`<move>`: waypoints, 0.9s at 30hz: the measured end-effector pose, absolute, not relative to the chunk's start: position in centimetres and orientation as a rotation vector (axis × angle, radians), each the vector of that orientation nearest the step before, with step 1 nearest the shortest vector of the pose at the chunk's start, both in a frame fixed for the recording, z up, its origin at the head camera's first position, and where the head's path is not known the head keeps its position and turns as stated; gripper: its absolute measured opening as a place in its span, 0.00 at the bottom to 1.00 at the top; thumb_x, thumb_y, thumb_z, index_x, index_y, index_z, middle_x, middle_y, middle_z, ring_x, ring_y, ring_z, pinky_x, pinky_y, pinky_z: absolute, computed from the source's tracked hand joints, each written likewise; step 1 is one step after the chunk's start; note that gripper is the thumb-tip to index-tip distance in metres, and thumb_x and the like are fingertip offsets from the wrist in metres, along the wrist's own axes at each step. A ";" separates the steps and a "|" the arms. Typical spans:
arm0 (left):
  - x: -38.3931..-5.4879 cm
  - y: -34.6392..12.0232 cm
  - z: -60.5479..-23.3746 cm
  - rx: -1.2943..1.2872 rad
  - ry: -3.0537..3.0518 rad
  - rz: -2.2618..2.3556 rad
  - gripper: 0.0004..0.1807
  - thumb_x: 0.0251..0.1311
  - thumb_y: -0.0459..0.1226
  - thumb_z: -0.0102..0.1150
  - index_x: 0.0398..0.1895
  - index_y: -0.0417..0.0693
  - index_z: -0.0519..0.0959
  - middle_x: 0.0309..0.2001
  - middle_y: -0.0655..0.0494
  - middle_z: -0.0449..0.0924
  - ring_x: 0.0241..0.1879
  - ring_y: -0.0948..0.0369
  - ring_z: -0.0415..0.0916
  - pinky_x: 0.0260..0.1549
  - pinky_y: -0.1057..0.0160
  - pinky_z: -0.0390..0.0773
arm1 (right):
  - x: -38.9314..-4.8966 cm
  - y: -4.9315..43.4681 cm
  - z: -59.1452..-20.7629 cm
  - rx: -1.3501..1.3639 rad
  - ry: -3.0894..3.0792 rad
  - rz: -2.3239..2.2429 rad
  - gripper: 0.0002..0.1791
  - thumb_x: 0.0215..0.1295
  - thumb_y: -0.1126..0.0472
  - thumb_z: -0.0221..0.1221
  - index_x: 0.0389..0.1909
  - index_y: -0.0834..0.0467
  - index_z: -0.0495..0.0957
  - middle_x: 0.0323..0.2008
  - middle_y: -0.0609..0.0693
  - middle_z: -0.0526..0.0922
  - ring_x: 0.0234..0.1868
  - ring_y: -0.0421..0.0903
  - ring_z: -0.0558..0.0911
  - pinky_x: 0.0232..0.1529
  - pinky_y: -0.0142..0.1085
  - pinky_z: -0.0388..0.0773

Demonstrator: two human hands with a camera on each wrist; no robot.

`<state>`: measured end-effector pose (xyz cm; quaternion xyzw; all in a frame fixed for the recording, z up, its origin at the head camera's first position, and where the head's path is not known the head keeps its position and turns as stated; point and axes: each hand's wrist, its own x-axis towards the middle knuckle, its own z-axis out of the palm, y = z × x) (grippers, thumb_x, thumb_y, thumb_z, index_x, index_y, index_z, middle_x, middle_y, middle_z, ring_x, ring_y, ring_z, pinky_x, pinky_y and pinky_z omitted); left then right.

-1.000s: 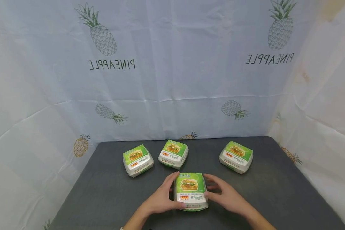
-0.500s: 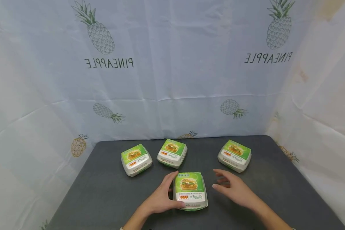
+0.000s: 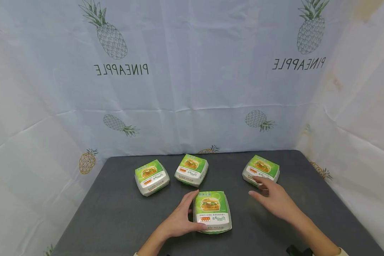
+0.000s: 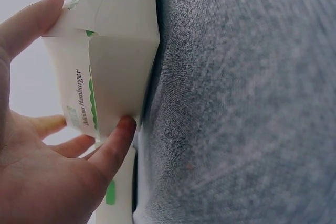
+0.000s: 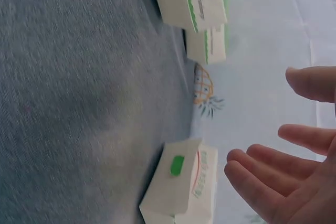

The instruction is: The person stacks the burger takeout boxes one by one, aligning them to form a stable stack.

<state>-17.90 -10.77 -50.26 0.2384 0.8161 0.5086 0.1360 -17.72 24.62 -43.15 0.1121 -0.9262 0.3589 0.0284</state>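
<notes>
A green and white hamburger box (image 3: 212, 209) lies flat at the near middle of the dark table. My left hand (image 3: 180, 218) grips its left side, the thumb at the near edge and a fingertip at the far corner. In the left wrist view, fingers and thumb span the white wall of this hamburger box (image 4: 113, 77). My right hand (image 3: 275, 200) hovers with spread, relaxed fingers, holding nothing. It is nearest to the right-hand hamburger box (image 3: 259, 166), whose near edge its fingers partly hide in the head view. In the right wrist view, a gap separates the fingers from that box (image 5: 181, 182).
Two more hamburger boxes stand toward the back, one at the left (image 3: 151, 177) and one near the middle (image 3: 191, 170). White pineapple-print cloth (image 3: 195, 89) hangs behind the dark table (image 3: 121, 217) and along both sides. Something black (image 3: 298, 251) shows by my right wrist.
My right hand has let go of the near box's right side and moved right and away from me, toward the right-hand box. My left hand and all the boxes stay in place.
</notes>
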 end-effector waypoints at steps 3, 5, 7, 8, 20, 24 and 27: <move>-17.9 -10.8 -50.2 0.688 2.361 1.474 0.61 0.53 0.53 0.77 0.82 0.45 0.49 0.77 0.49 0.49 0.69 0.53 0.62 0.60 0.59 0.76 | -18.0 25.3 -43.1 0.314 -2.843 1.067 0.37 0.71 0.44 0.62 0.71 0.63 0.68 0.64 0.66 0.75 0.57 0.64 0.80 0.52 0.56 0.80; -17.9 -10.8 -50.2 0.685 2.359 1.473 0.61 0.53 0.53 0.77 0.82 0.45 0.49 0.77 0.49 0.49 0.69 0.53 0.62 0.60 0.59 0.76 | -18.2 25.7 -43.1 0.298 -2.828 1.053 0.37 0.72 0.44 0.62 0.71 0.64 0.68 0.64 0.66 0.74 0.57 0.64 0.80 0.52 0.56 0.80; -17.8 -10.8 -50.2 0.684 2.354 1.478 0.61 0.53 0.52 0.77 0.82 0.45 0.49 0.77 0.49 0.49 0.69 0.53 0.62 0.60 0.59 0.76 | -18.4 26.1 -43.0 0.278 -2.822 1.035 0.37 0.73 0.44 0.61 0.71 0.65 0.67 0.65 0.67 0.73 0.57 0.65 0.79 0.52 0.57 0.79; -17.8 -10.8 -50.2 0.683 2.353 1.480 0.60 0.54 0.52 0.77 0.82 0.45 0.49 0.77 0.49 0.49 0.69 0.53 0.62 0.59 0.59 0.76 | -18.5 26.3 -43.0 0.272 -2.818 1.023 0.37 0.73 0.44 0.61 0.71 0.65 0.67 0.65 0.68 0.72 0.57 0.66 0.79 0.52 0.58 0.79; -17.9 -10.8 -50.0 0.681 2.335 1.498 0.60 0.54 0.51 0.77 0.82 0.44 0.49 0.77 0.47 0.49 0.69 0.53 0.63 0.59 0.60 0.76 | -20.4 28.1 -43.2 0.169 -2.800 0.817 0.41 0.70 0.43 0.63 0.71 0.69 0.66 0.61 0.72 0.71 0.51 0.64 0.76 0.42 0.57 0.75; -17.8 -10.8 -50.0 0.689 2.329 1.507 0.60 0.54 0.50 0.77 0.82 0.43 0.49 0.77 0.45 0.48 0.68 0.53 0.64 0.59 0.61 0.76 | -21.2 28.5 -43.9 0.169 -2.806 0.824 0.45 0.69 0.42 0.64 0.73 0.71 0.62 0.66 0.75 0.64 0.63 0.74 0.66 0.52 0.70 0.68; -17.8 -10.8 -50.0 0.693 2.325 1.514 0.60 0.54 0.50 0.77 0.82 0.43 0.49 0.77 0.45 0.48 0.68 0.53 0.64 0.59 0.62 0.76 | -21.9 28.8 -44.5 0.167 -2.817 0.827 0.48 0.68 0.41 0.65 0.73 0.71 0.60 0.67 0.77 0.60 0.66 0.77 0.61 0.55 0.73 0.63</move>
